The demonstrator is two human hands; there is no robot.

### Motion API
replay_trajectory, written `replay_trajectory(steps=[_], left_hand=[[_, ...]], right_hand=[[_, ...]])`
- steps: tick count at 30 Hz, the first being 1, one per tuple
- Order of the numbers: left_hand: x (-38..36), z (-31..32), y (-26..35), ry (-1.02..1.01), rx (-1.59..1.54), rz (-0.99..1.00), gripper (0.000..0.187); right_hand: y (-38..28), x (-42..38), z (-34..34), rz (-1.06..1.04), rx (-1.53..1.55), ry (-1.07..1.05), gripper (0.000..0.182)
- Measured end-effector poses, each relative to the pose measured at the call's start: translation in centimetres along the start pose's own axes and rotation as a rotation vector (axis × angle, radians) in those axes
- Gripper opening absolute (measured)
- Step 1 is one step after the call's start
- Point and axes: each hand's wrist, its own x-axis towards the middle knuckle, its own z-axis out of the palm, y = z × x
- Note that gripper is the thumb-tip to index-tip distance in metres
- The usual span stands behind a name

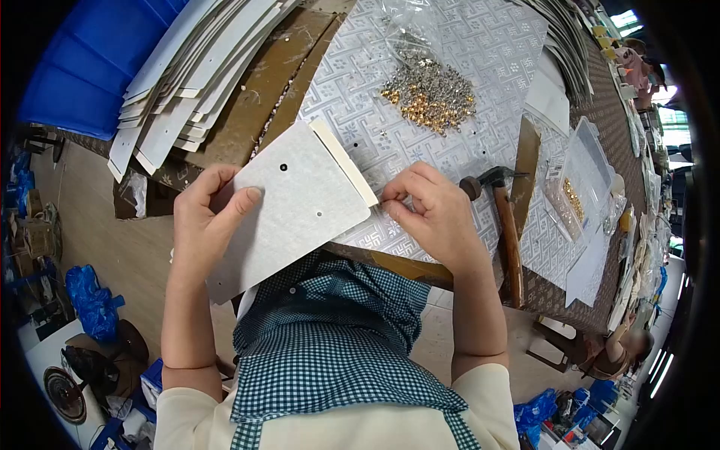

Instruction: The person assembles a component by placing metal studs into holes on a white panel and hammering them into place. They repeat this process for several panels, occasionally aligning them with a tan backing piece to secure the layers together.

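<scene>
My left hand grips a flat whitish panel by its left edge, thumb on top and fingers underneath. The panel has small punched holes, one with a dark ring, and a cream strip runs along its far right edge. It is tilted over the near edge of the table. My right hand is pinched closed beside the panel's right corner; whatever is between the fingertips is too small or hidden to name. Beyond the panel lies a heap of gold and silver metal fasteners, spilling from a clear plastic bag.
A hammer lies right of my right hand. A clear plastic box with gold pieces stands farther right. Stacked panels and a blue bin are at the left. A seated person is at the far right.
</scene>
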Motion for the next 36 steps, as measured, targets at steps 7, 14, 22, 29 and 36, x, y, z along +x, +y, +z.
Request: replay_trajectory(steps=[7, 14, 22, 29, 36], left_hand=[[0.6, 0.4, 0.3, -0.043, 0.0, -0.003, 0.03], [1.5, 1.5, 2.6, -0.112, 0.076, -0.006, 0.036], [3.6, 5.6, 5.0, -0.244, 0.264, 0.165, 0.036], [4.0, 5.8, 4.7, -0.247, 0.308, 0.187, 0.037], [4.2, 6.0, 4.7, -0.243, 0.33, 0.16, 0.039]], right_hand=[[0.2, -0.2, 0.2, -0.016, 0.013, 0.049, 0.007], [1.3, -0.9, 0.4, 0.044, 0.314, 0.279, 0.012], [1.3, -1.7, 0.1, 0.148, 0.051, 0.335, 0.027], [1.2, -1.5, 0.4, 0.181, 0.003, 0.34, 0.035], [1.3, -1.4, 0.8, 0.174, -0.055, 0.353, 0.035]])
